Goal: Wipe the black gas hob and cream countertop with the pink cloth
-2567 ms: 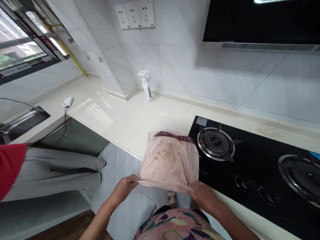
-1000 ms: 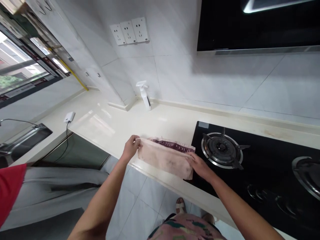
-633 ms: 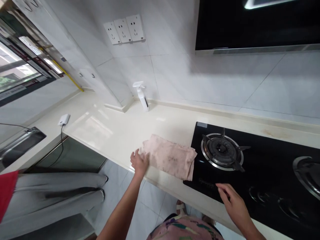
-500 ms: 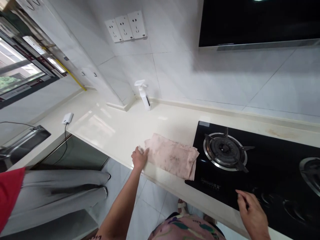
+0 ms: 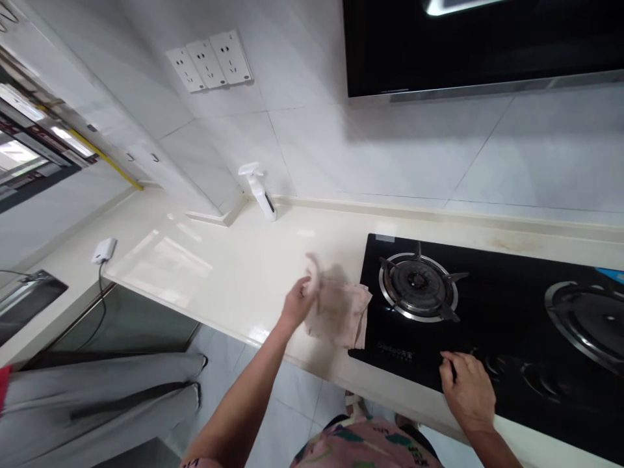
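On cream countertop (image 5: 214,286), left hand (image 5: 296,302) gripping cloth (image 5: 338,318), right hand (image 5: 467,390) open on hob (image 5: 507,331)

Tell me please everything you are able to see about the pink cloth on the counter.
The cloth is a thin, soft-looking fabric, pale pink with brownish stains, folded into a rumpled, layered pad. It lies flat on the cream stone countertop, and its right end reaches the edge of the black gas hob. The left hand seems to pinch its left end, where a lifted part is blurred by motion.
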The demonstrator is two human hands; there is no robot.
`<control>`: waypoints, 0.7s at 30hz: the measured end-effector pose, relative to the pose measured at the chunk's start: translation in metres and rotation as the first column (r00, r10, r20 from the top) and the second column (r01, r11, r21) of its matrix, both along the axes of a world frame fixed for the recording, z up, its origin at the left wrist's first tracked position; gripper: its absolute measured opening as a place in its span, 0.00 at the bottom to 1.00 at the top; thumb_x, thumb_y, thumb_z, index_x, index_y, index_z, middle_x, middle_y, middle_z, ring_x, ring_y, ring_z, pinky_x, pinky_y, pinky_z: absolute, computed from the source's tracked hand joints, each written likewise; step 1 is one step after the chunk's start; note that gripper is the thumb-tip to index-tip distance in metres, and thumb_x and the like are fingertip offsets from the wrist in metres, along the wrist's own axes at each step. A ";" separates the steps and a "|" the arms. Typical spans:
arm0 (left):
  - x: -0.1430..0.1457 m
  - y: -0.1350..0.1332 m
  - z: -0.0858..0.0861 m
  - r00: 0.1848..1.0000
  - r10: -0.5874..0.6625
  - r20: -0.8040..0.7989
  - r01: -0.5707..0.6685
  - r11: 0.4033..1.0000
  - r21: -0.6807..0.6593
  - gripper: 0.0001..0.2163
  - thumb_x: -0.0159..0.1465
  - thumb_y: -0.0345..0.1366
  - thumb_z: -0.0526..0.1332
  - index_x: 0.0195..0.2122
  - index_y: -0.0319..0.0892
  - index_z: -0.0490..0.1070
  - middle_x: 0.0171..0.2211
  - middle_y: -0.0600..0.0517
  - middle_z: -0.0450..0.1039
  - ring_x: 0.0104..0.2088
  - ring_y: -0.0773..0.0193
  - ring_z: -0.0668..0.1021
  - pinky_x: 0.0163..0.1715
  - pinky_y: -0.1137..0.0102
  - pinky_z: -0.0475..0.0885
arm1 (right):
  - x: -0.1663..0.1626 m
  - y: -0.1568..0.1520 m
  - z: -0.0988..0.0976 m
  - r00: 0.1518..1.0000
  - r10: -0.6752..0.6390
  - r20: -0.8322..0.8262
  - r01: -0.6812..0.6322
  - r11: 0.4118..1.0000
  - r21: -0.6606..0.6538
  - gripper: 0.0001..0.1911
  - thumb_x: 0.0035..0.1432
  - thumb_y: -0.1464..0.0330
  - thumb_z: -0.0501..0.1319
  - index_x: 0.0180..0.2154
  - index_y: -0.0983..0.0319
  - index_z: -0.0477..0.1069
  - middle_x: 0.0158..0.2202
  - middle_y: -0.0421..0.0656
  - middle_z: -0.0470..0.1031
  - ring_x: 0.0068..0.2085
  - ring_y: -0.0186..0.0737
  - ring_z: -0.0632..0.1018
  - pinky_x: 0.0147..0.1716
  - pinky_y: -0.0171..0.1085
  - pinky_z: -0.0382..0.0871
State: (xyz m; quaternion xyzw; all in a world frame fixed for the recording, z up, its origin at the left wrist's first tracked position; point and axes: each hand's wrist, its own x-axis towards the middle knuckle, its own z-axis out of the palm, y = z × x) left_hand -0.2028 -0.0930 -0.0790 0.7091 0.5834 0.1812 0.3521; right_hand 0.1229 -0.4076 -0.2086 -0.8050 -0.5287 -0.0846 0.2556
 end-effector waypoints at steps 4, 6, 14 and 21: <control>0.019 -0.042 -0.007 0.980 -0.198 0.014 0.198 0.980 -0.016 0.22 0.60 0.46 0.70 0.56 0.47 0.79 0.38 0.49 0.79 0.35 0.60 0.80 0.42 0.66 0.78 | 0.000 0.000 0.001 1.000 0.006 -0.018 -0.006 1.000 0.002 0.16 0.71 0.63 0.52 0.42 0.62 0.76 0.41 0.52 0.76 0.42 0.53 0.75 0.43 0.49 0.70; 0.023 -0.054 -0.012 0.986 -0.164 -0.027 0.165 0.985 0.040 0.23 0.65 0.45 0.65 0.60 0.45 0.76 0.48 0.42 0.77 0.48 0.53 0.79 0.53 0.57 0.76 | 0.000 0.000 0.000 1.000 0.007 -0.031 -0.007 1.000 0.002 0.16 0.71 0.63 0.52 0.42 0.62 0.76 0.41 0.52 0.76 0.42 0.52 0.75 0.43 0.49 0.70; 0.075 -0.096 -0.041 0.882 -0.129 -0.454 0.203 0.972 0.118 0.40 0.62 0.58 0.67 0.74 0.58 0.59 0.78 0.42 0.43 0.74 0.22 0.44 0.66 0.27 0.49 | -0.004 0.002 0.004 1.000 0.000 -0.027 0.000 1.000 -0.002 0.15 0.71 0.64 0.52 0.42 0.62 0.75 0.41 0.52 0.76 0.42 0.52 0.76 0.42 0.49 0.71; 0.099 -0.058 -0.044 0.850 -0.199 -0.489 0.299 0.944 0.137 0.36 0.62 0.60 0.66 0.71 0.64 0.62 0.78 0.46 0.44 0.75 0.25 0.42 0.65 0.25 0.46 | -0.006 0.001 0.005 0.999 -0.004 -0.042 0.003 1.000 -0.011 0.15 0.71 0.62 0.52 0.43 0.61 0.75 0.41 0.51 0.77 0.42 0.53 0.77 0.42 0.50 0.71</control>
